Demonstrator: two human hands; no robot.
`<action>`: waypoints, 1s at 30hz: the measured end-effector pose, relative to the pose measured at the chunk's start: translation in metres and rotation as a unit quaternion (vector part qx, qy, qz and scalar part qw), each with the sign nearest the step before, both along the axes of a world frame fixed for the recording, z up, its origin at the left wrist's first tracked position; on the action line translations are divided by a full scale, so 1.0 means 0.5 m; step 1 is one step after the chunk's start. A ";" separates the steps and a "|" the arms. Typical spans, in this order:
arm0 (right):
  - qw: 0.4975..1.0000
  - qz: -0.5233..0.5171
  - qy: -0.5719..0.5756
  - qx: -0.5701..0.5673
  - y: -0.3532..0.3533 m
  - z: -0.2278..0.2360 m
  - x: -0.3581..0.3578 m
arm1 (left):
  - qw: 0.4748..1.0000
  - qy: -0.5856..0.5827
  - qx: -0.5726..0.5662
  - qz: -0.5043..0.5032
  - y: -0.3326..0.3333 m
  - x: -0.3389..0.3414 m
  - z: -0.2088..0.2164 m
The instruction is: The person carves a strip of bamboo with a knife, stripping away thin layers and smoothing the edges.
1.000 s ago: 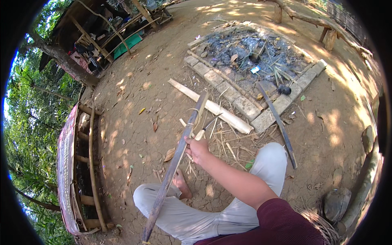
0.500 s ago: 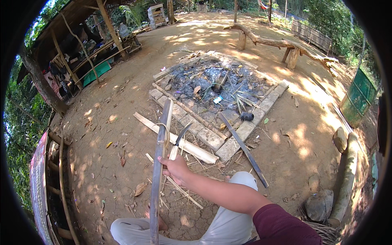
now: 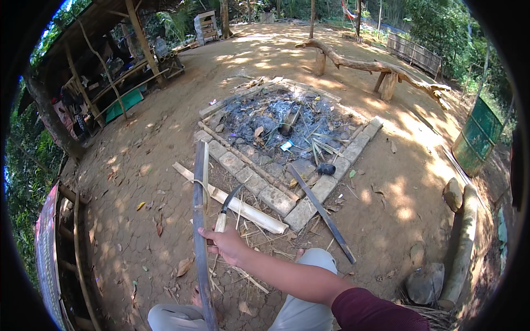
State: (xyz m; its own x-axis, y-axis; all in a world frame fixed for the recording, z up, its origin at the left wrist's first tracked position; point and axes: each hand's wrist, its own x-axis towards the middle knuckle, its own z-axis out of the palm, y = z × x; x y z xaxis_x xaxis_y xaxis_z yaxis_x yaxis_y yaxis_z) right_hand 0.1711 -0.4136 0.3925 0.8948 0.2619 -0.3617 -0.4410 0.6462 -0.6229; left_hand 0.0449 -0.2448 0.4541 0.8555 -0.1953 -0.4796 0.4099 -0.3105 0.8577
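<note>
While clamped on knife [image 3: 227,207] and pole [image 3: 200,231], right hand [image 3: 225,244]; left unseen. Stiff, long, light-looking, probably splintery; best gripped mid-length.

open dirt to the left, clutter ahead and to the right

bare packed ground lies left of the upright bamboo strip [image 3: 199,220], out to the wooden frame [image 3: 74,248] at the edge. ahead, a pale split bamboo piece [image 3: 243,207] crosses the ground, with the brick border [image 3: 265,187] of the ash pit just behind it. a long dark bamboo slat [image 3: 323,212] lies on the right, near the raised knee [image 3: 314,265].
</note>
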 end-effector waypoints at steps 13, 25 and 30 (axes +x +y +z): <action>0.999 0.036 -0.006 -0.001 0.019 0.006 0.015 | 0.999 0.029 0.001 -0.017 -0.019 0.015 0.009; 0.998 0.065 0.002 0.014 0.026 -0.006 0.021 | 0.999 0.040 0.000 -0.027 -0.025 0.021 0.011; 0.999 0.043 0.010 0.014 0.028 -0.009 0.019 | 0.998 0.047 -0.002 -0.032 -0.026 0.020 0.010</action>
